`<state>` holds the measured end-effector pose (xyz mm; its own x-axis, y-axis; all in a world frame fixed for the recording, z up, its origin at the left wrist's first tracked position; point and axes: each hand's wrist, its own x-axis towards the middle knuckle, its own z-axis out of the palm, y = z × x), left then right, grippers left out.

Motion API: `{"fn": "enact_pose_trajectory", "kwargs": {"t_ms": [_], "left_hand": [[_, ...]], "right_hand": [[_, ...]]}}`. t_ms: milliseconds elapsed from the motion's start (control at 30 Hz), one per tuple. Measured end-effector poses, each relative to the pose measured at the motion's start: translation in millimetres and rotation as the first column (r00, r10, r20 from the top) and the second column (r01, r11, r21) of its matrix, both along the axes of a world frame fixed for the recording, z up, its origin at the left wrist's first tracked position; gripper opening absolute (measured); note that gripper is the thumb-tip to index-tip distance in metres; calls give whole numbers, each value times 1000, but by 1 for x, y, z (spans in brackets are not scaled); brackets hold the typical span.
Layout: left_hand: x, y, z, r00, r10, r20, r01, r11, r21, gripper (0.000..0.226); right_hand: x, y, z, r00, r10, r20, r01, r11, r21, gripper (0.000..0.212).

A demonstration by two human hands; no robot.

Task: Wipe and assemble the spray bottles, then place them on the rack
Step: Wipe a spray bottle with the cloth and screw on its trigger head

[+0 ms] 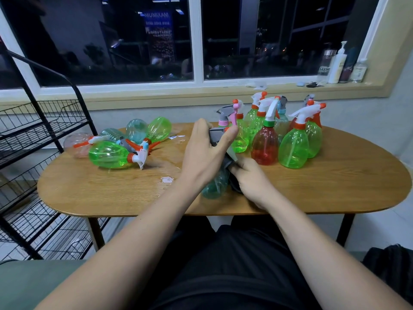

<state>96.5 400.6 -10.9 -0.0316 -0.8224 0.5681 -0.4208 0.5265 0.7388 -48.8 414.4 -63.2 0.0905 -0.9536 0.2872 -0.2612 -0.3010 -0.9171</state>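
While held between both hands just above the middle of an oval wooden surface (335,186), tilted: a translucent teal plastic spray bottle (215,184), base toward the viewer, neck pointing up and away.

Gripped at its far, upper end by the left hand (207,148), fingers and thumb curled round the grey plastic trigger head (218,134). Clasped lower down, near the neck, by the right hand (250,177), fingers closed on a dark cloth (234,185) pressed against the bottle's side. Probably wiping, or twisting the head on; cannot tell whether fully screwed down.

Behind and to the right: a standing cluster of green, red and pale plastic spray bottles (292,148), triggers fitted. To the left: several more bottles lying on their sides (109,154).

Beyond the surface's left end: a black wire rack (44,130) with several tiers.

Judged for the coming placement: rack well off to the left, so nearer the left hand, which already holds the bottle's top.
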Motion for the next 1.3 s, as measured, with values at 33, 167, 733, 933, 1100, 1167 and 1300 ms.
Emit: {"fn": "enact_pose_trajectory", "kwargs": {"t_ms": [33, 167, 733, 933, 1100, 1167, 1300], "left_hand": [[-1, 1, 2, 1000, 14, -7, -13, 1000, 12, 56], [-7, 2, 11, 999, -5, -43, 8, 998, 70, 47], [12, 5, 15, 989, -120, 90, 126, 990, -63, 49], [18, 9, 16, 987, -147, 68, 152, 985, -82, 46], [19, 11, 18, 992, -102, 73, 107, 992, -64, 49], [19, 12, 18, 994, -93, 50, 95, 994, -55, 46], [22, 11, 16, 996, -78, 33, 80, 995, -53, 44]], "right_hand": [[-1, 2, -4, 998, -24, -52, 24, 1000, -8, 40], [-6, 6, -14, 935, -120, -333, 88, 990, -110, 47], [4, 11, 24, 995, -16, -95, 7, 995, -98, 38], [1, 6, -17, 984, -64, -163, 64, 998, -8, 38], [-2, 1, -7, 995, -70, -67, 77, 991, 111, 36], [-1, -2, 2, 996, -81, -32, 84, 992, 95, 29], [3, -7, 13, 998, -54, -27, 53, 998, -38, 18]]}}
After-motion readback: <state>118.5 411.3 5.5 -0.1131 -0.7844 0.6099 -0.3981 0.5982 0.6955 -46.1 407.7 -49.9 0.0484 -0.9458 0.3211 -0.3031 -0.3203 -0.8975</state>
